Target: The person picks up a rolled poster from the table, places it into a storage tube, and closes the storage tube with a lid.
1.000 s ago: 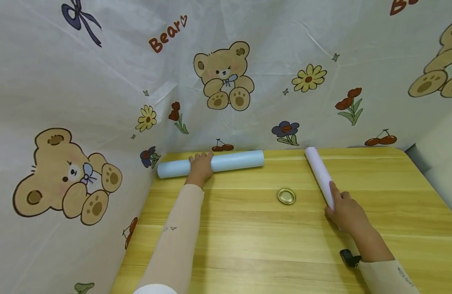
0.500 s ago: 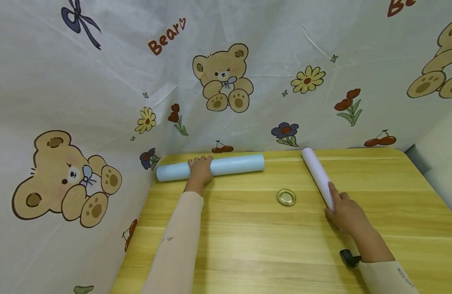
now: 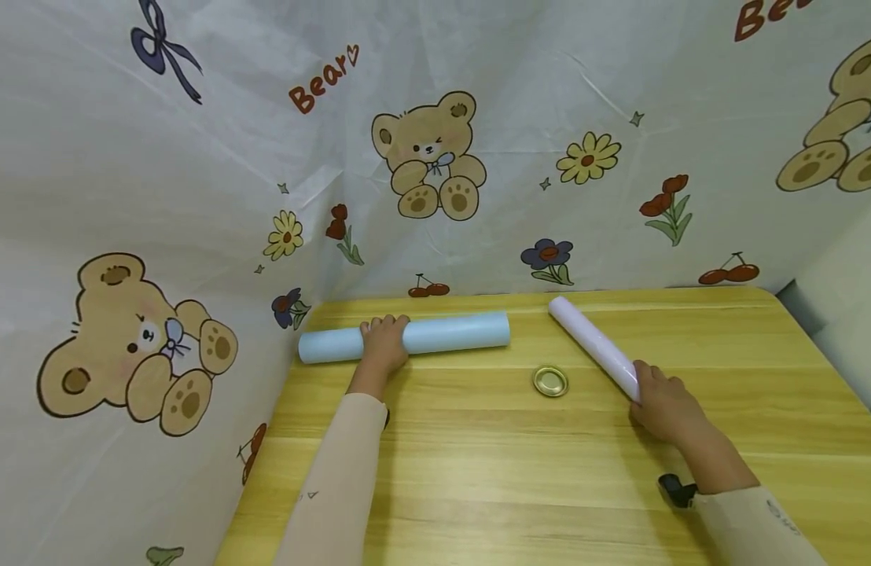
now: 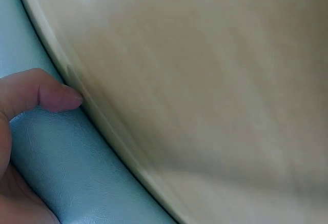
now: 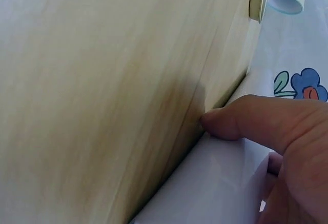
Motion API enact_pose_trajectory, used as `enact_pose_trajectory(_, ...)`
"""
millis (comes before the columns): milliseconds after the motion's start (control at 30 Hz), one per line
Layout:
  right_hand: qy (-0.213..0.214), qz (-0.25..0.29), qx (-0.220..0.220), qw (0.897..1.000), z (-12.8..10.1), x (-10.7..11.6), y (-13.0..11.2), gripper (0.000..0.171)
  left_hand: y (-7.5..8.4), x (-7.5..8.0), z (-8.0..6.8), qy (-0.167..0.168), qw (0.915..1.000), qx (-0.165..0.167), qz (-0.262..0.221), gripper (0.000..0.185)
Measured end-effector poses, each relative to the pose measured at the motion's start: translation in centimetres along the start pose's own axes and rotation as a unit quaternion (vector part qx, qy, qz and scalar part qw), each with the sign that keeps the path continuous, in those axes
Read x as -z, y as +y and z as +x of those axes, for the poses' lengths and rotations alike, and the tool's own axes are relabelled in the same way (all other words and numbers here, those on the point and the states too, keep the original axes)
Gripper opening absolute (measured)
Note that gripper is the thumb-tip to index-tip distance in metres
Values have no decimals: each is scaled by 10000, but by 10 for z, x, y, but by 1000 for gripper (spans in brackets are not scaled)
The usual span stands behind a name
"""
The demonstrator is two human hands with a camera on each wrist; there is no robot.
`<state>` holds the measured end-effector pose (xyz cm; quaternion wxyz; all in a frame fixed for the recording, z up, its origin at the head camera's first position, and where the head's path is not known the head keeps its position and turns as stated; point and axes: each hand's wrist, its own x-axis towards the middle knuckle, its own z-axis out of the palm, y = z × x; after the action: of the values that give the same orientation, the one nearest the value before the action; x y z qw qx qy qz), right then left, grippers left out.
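white roll's (image 3: 593,347) near end under right hand (image 3: 663,409)

A small tabletop booth for craft or recording, screened off by printed cloth

A light wooden table (image 3: 520,472) stands against a white fabric backdrop (image 3: 195,181) printed with cartoon bears, flowers, cherries and the word "Bear", which wraps round its left and far sides. Rolled sheets of pale blue and white material lie on the table, suiting a craft corner.

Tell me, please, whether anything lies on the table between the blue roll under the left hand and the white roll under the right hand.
Yes. A small gold ring lies on the table in the gap between the blue roll and the white roll, touching neither. The left hand and right hand each rest on their roll.
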<state>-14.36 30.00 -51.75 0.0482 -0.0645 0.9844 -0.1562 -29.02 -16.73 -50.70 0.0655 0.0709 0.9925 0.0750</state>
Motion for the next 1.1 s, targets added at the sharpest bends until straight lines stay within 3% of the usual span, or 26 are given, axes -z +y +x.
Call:
enact_pose_trajectory(400, -20, 54, -404, 9992, -3, 0, 2, 80, -1, -8, -21, 298, 9995, -109, -19, 63)
enact_pose_trajectory(700, 163, 105, -508, 9985, -5, -1, 9, 59, -1, -9, -40, 551, 9982, -227, 36, 62)
enact_pose_trajectory(1100, 307, 24, -551, 9980, -8, 3, 18, 64, -7, -15, -59, 596, 9969, -503, 123, 65)
